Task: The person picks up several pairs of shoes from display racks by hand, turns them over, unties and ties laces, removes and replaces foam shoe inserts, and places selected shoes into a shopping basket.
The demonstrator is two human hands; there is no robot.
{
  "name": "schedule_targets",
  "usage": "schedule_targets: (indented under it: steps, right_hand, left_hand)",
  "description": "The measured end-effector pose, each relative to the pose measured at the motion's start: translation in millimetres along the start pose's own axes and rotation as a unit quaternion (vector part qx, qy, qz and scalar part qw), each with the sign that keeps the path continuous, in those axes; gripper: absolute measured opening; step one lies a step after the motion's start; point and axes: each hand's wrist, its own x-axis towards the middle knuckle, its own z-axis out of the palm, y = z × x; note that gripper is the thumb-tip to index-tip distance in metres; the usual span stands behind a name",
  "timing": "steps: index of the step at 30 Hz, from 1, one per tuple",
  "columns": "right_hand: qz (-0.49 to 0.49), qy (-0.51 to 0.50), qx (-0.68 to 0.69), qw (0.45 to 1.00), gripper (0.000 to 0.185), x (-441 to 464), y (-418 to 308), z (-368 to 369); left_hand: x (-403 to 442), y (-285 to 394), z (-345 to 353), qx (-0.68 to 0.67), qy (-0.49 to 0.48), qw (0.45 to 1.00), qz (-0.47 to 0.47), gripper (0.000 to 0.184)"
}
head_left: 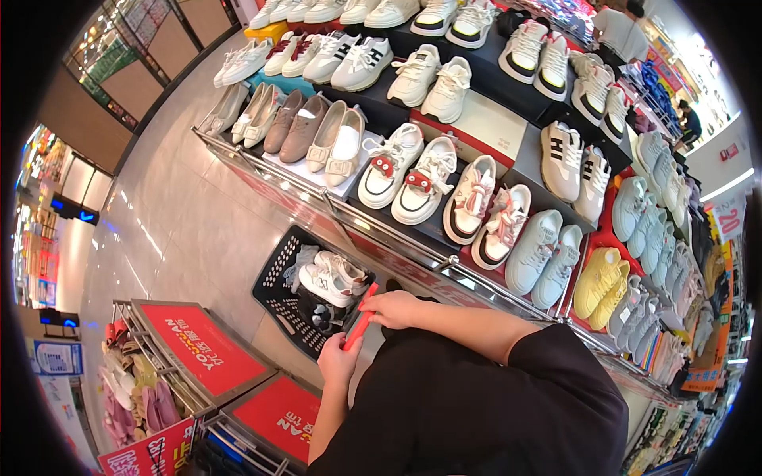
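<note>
My left hand point(340, 361) is closed around the lower end of a red handle point(361, 320). The fingers of my right hand point(394, 309) wrap round its upper end. Just beyond the handle is a dark grey plastic shopping basket point(279, 279) with perforated walls, on the floor. A pair of white sneakers point(327, 282) lies inside it, along with some crumpled grey material point(299, 266) and dark items I cannot make out. Where the handle joins the basket is hard to see.
A tiered display of shoes, with white sneakers point(429, 186) and yellow sneakers point(601, 284), runs along the right behind a metal rail point(333, 208). Red sign panels point(205, 341) and a rack of slippers point(159, 404) stand lower left. Tiled floor point(171, 202) stretches ahead. A person point(621, 33) stands far back.
</note>
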Motion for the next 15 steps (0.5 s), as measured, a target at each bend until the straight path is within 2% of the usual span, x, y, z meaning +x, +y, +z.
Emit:
schedule_targets:
  steps: [4,7,8,10,12,15]
  right_hand:
    - [0.001,-0.016,0.024,1.000,0.037,21,5,-3]
    - [0.005,-0.032,0.022,0.999,0.038,36,2,-16]
    - [0.014,-0.058,0.014,0.998,0.038,41,1,-21]
    - [0.030,-0.080,0.017,0.996,0.037,49,-3,-30]
    - [-0.019,-0.021,0.047,0.998,0.035,54,-2,-46]
    - [-0.017,0.118,0.044,0.992,0.031,48,-2,-110]
  left_hand:
    - [8,11,-4,0.027,0.037,0.999,-0.001,0.045]
    - [20,19,3,0.085,0.087,0.984,0.128,0.044]
    - [26,22,7,0.089,0.085,0.984,0.126,0.044]
    - [40,33,9,0.056,0.015,0.990,0.131,0.049]
    - [56,44,7,0.066,-0.017,0.989,0.129,0.050]
    - [79,53,3,0.099,-0.062,0.992,0.047,0.046]
